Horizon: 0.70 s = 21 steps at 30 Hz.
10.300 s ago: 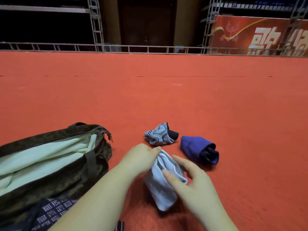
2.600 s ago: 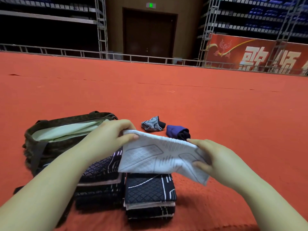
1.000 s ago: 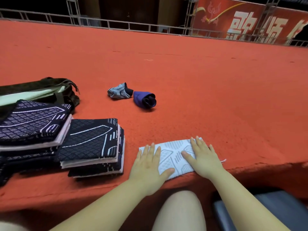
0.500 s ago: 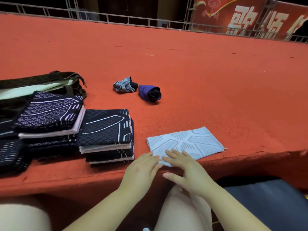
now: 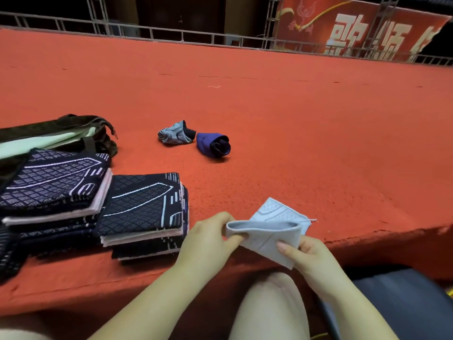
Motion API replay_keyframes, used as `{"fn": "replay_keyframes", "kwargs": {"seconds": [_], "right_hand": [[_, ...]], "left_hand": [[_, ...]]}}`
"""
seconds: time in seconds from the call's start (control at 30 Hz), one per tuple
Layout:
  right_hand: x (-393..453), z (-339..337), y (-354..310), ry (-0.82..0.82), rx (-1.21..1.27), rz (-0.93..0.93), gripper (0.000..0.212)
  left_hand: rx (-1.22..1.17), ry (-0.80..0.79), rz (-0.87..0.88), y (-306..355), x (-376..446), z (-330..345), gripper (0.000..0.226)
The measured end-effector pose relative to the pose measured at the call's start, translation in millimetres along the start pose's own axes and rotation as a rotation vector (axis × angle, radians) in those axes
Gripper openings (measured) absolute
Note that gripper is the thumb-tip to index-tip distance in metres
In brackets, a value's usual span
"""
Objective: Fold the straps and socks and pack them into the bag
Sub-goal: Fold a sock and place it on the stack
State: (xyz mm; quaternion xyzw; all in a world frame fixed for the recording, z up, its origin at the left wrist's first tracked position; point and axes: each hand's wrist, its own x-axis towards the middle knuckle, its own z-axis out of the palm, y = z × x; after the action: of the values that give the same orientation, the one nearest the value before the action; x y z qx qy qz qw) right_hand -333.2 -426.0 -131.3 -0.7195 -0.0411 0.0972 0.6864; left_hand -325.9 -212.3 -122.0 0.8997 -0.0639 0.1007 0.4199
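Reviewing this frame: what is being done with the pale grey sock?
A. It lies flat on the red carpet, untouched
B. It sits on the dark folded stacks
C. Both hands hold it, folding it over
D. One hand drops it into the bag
C: the left hand and right hand each pinch an end of the pale grey sock, its near half lifted and doubled over at the edge of the red carpet.

Light falls evenly from above on the red desk (image 5: 294, 133), bright and warm, with soft short shadows beside the folded stacks (image 5: 137, 212). The background is dark. Wide-angle bending curves the railing (image 5: 171, 35); far lettering looks slightly soft.
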Motion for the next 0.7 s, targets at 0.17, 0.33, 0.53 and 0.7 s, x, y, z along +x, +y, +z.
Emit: {"fn": "replay_keyframes", "kwargs": {"seconds": [0.17,0.33,0.53,0.7], "right_hand": [[5.9,-7.5,7.8,0.043,0.226,0.009,0.03],[19.8,-15.9,3.8,0.409,-0.039,-0.088,0.01],[41.4,-34.9,9.9,0.611,-0.496,-0.063,0.016],[50.7,-38.4,21.1,0.623,-0.783,0.055,0.038]], "left_hand": [[-0.178,-0.244,-0.067,-11.3,15.0,20.7,0.029],[0.123,-0.24,0.008,-7.7,34.5,36.0,0.029],[0.254,-0.231,-0.109,11.6,61.1,54.3,0.026],[0.274,-0.302,-0.225,14.9,73.1,62.4,0.031]]}}
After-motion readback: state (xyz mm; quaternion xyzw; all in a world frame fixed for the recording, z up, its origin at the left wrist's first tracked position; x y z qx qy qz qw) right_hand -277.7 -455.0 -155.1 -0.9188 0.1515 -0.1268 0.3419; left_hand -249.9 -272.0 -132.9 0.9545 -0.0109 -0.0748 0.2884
